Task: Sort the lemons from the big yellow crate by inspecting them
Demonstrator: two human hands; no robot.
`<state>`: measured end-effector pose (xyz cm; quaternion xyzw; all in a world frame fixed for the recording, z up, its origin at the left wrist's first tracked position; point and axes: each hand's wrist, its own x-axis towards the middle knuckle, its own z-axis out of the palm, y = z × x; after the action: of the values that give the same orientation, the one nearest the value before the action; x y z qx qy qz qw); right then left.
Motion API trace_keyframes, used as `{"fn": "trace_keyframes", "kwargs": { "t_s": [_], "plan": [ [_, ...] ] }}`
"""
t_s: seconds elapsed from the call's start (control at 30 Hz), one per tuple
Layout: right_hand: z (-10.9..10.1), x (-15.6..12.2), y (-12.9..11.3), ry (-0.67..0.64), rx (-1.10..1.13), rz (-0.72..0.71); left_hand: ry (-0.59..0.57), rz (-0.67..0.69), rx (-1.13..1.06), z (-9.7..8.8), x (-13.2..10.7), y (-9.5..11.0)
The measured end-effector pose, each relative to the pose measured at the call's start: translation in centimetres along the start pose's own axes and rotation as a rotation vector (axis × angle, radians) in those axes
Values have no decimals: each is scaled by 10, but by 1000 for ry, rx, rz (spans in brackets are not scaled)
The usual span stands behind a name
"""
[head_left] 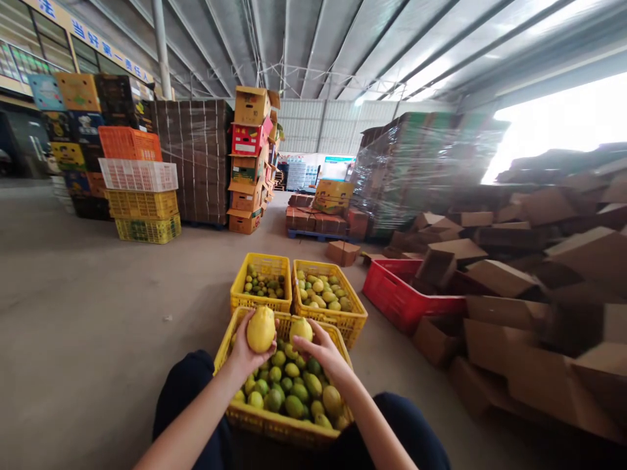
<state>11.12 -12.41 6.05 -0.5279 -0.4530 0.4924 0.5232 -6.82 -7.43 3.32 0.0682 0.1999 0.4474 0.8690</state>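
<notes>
My left hand (248, 349) is closed around a large yellow lemon (261, 329), held up over the near yellow crate (274, 424). A smaller yellow lemon (300, 331) sits in the fingers of my right hand (326, 350), at about the same height. Below both hands the near crate holds many green and yellow-green lemons (294, 406). Behind it on the left, a second yellow crate (236, 297) contains small, darker green fruit. To its right, a third yellow crate (360, 318) is filled with mostly yellow lemons.
A red crate (392, 310) with cardboard in it stands to the right, beside a large heap of cardboard boxes (519, 346). Stacked coloured crates (142, 203), a tall column of cartons (245, 170) and wrapped pallets (396, 170) stand farther back. My knees flank the near crate.
</notes>
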Motion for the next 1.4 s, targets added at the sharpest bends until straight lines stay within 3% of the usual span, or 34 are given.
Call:
{"fn": "trace_keyframes", "kwargs": {
  "t_s": [0.17,0.4,0.7,0.87,1.03,1.2,1.4],
  "plan": [
    [8,-5,3,-82,63,-22,21,-57,10,-15,-7,-6],
    [8,4,20,-120,157,98,37,-33,-33,-29,4,-4],
    [-9,10,63,30,177,195,69,16,-101,-47,6,-4],
    [-12,2,74,42,151,216,127,-4,-56,-58,1,-12],
    [-8,-4,74,11,180,199,190,-30,-5,-54,-6,-21],
    [-15,-18,85,44,215,202,134,-60,-41,-56,-15,-30],
    [-27,-54,93,115,256,158,75,-92,-93,-64,-38,-47]
  ]
}}
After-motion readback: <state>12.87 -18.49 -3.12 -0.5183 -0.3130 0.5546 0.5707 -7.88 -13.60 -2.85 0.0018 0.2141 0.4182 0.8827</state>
